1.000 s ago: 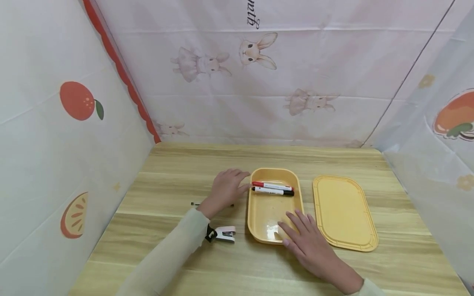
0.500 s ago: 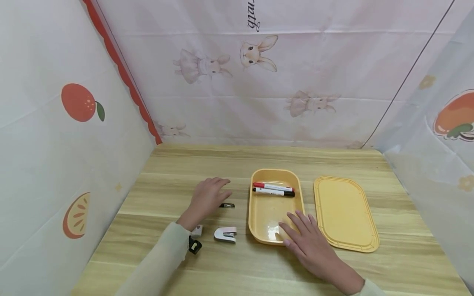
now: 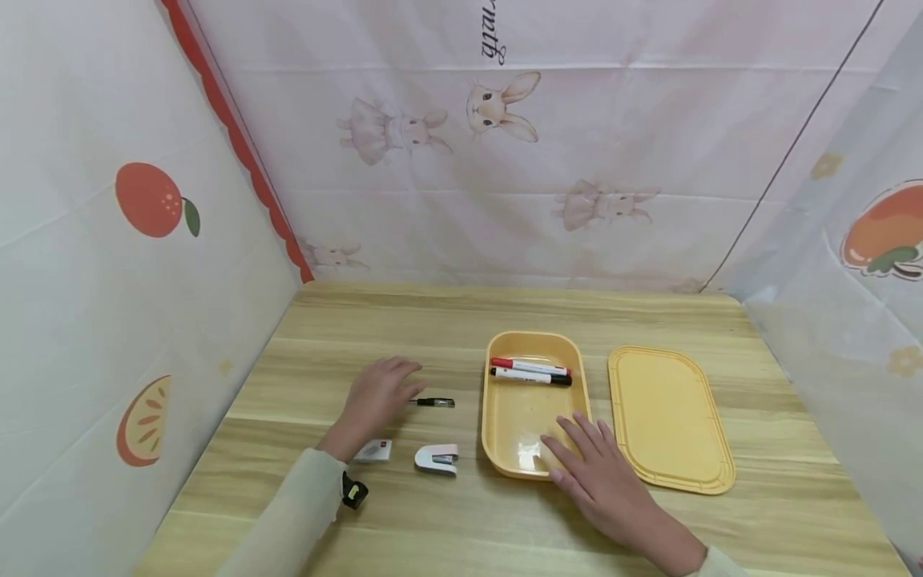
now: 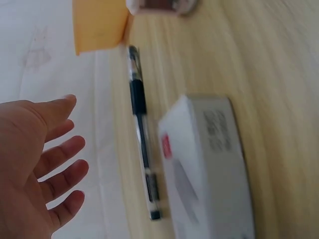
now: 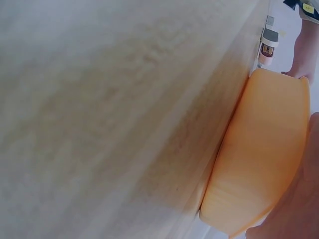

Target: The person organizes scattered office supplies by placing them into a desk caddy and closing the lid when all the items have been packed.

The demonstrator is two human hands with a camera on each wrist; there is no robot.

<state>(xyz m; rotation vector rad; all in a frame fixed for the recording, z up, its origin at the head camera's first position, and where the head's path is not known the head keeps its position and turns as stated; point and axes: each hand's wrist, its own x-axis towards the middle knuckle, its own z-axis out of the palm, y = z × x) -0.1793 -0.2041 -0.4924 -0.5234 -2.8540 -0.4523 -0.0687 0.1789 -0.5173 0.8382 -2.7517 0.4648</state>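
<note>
1. Pale cloth printed with rabbits and oranges walls in a wooden table (image 3: 505, 320) on three sides; the things lie toward its near half.

2. The left hand (image 3: 375, 397) hovers low over the table with its grip wide, fingers spread and relaxed, holding nothing. The left wrist view shows the same: splayed fingers (image 4: 60, 149) and an empty palm.

3. A black pen (image 3: 433, 402) lies flat on the table at about 3 o'clock from that hand, just beyond the fingertips; whether they touch its near end cannot be told from the head view. In the wrist view a gap shows between fingers and pen (image 4: 142, 129).

4. The pen's long axis runs 9 to 3 o'clock, its far end pointing toward the yellow tray (image 3: 505, 433). The left hand is by far the nearer one.

5. At 6 o'clock from the pen sit a small white box (image 3: 373, 450) and, right of it, a pale stapler (image 3: 437, 459), both near but apart from it.

6. The right hand (image 3: 598, 473) rests with straight fingers on the tray's near right corner, grip wide, gripping nothing. Two markers, red (image 3: 530, 365) and black (image 3: 531, 376), lie at the tray's 12 o'clock end. A yellow lid (image 3: 671, 417) lies at 3 o'clock, just beside the tray.
</note>
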